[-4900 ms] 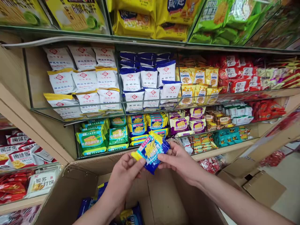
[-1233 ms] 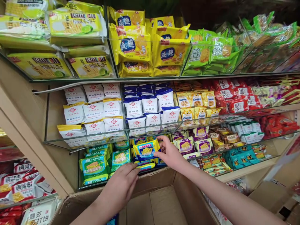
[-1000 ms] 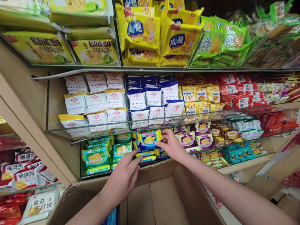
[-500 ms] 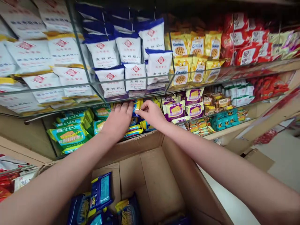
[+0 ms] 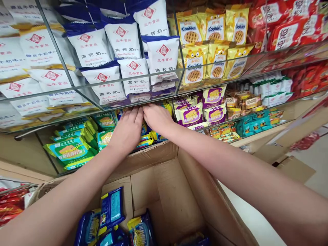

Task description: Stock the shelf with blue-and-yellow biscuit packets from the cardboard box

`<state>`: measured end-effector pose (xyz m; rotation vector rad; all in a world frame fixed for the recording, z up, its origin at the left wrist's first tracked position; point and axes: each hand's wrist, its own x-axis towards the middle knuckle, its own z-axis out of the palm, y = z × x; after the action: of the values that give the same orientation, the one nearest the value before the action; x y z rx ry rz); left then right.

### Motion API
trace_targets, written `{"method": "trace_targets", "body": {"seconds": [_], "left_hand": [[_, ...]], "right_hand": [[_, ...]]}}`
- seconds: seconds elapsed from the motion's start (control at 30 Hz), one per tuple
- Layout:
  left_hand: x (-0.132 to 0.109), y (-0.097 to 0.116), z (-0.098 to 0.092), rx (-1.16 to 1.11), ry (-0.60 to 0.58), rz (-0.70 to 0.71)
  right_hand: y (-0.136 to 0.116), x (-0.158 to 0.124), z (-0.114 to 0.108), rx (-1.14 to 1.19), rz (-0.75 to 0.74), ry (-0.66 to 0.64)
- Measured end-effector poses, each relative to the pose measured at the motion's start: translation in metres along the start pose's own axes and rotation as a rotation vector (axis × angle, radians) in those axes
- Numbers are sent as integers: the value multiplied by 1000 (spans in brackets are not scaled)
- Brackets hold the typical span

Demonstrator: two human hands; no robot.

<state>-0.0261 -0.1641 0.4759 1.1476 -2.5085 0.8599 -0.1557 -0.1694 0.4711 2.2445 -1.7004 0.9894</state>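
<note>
Both hands reach into the lower shelf compartment, just under the glass shelf above. My left hand lies flat on blue and yellow biscuit packets, its fingers stretched forward. Close beside it, my right hand rests over the same row with fingers extended and fingertips partly hidden by the shelf edge. Neither hand visibly grips a packet. Below my arms stands an open cardboard box, pushed up against the shelf. Several blue biscuit packets lie loose at its bottom.
Green soda biscuit packets stand left of my hands, purple ones to the right. White packets and yellow cookie packets fill the shelf above, behind a glass front edge. A flattened cardboard piece lies on the floor.
My right hand has gone from a bent, pinching shape to lying flat, farther in and closer to my left hand. The left hand stays on the packets. The view has shifted nearer the shelf.
</note>
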Motion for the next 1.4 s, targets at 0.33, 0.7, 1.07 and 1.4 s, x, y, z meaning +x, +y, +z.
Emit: {"method": "trace_targets", "body": {"seconds": [0.33,0.7,1.07,1.4], "left_hand": [[30,-9,-3,7,-132,-135],[23,-14,-10,-34,-97,-161],[25,-23,-19,-29,-134,-122],[-12,-28,-20,-14,-40,80]], "right_hand": [[8,-27,-20,31,-9,-67],[2,-43,-18,-28,-49,-66],[2,-46,-24,-142,-5,-132],[4,-21,-26,-274,10,-179]]}}
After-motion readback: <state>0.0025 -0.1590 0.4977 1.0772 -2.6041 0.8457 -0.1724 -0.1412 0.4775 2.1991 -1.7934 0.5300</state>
